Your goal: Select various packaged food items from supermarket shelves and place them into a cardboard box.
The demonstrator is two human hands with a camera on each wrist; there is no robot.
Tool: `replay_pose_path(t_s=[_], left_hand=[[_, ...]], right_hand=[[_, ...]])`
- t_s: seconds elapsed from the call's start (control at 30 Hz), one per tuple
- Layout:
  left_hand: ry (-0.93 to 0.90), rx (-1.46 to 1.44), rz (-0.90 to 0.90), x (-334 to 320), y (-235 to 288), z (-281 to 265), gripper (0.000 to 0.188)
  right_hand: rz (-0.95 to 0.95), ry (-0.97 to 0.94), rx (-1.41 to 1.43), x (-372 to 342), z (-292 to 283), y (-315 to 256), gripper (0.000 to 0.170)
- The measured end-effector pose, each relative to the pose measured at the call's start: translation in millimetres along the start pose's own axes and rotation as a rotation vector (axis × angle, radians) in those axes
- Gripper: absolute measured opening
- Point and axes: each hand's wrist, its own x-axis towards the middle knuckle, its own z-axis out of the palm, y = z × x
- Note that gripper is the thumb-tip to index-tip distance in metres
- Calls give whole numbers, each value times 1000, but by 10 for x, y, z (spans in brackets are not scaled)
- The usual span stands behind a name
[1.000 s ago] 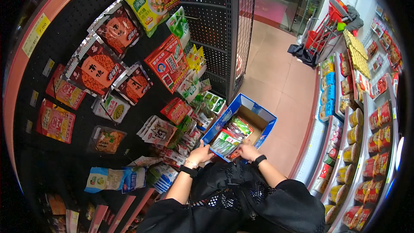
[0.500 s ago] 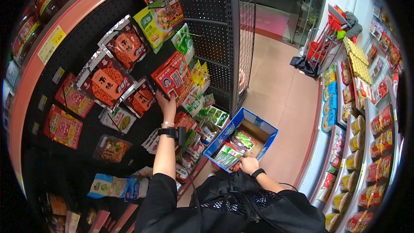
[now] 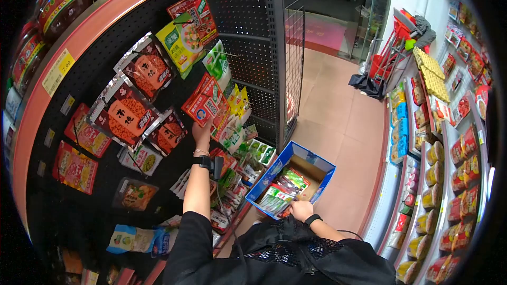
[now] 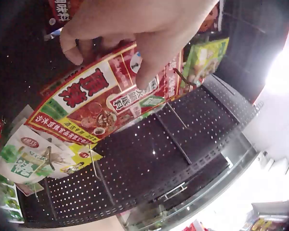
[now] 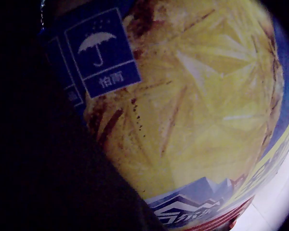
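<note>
My left hand (image 3: pixel 202 136) is raised to the pegboard rack and pinches a red hotpot seasoning packet (image 3: pixel 207 105). In the left wrist view the thumb (image 4: pixel 147 72) lies over the packet's front, with the other fingers curled by its upper edge. Lower down, my right hand (image 3: pixel 302 210) grips the near rim of a blue cardboard box (image 3: pixel 326 179). Inside it lie green-and-white packets (image 3: pixel 275 200) and several other packets (image 3: pixel 293 178). The box's printed outer wall (image 5: pixel 197 106) fills the right wrist view, where the hand itself is hidden in darkness.
Brown seasoning pouches (image 3: pixel 127 115), a yellow-green bag (image 3: pixel 180 45) and other packets hang on hooks around the left hand. A metal mesh panel (image 3: pixel 293 63) ends the rack. Across the tiled aisle (image 3: pixel 338 111) stand shelves of cup noodles (image 3: pixel 429 180). A folded red cart (image 3: pixel 385 58) leans behind.
My left hand has left the box's side, risen to the rack and taken hold of the red packet. The right hand has stayed at the box's near edge.
</note>
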Motion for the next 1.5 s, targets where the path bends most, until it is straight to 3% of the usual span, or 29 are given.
replay_pose_path(t_s=[0.1,0.2,0.33,0.4,0.63,1.07,1.27,1.37,1.5], left_hand=[[-50,-41,-120,-5,28,-14,49],[-79,37,26,-26,-57,45,43],[59,83,-29,-23,-191,134,34],[44,133,12,-61,-146,131,33],[62,201,82,-351,134,154,30],[29,44,125,-651,379,222,26],[-39,-39,72,-697,466,291,23],[-136,-179,-74,-898,762,382,18],[-244,-292,-169,-1107,599,496,20]], right_hand=[[-8,16,-7,1,24,17,19],[5,-52,-44,5,1,9,18],[15,-60,-40,9,34,15,19],[-12,17,-1,8,49,26,19],[4,-6,-6,9,40,18,20],[0,-55,-17,22,-19,-3,22],[1,-39,-10,22,-8,1,21],[8,-33,-17,19,1,4,21],[-11,-22,-9,6,-62,-12,20]])
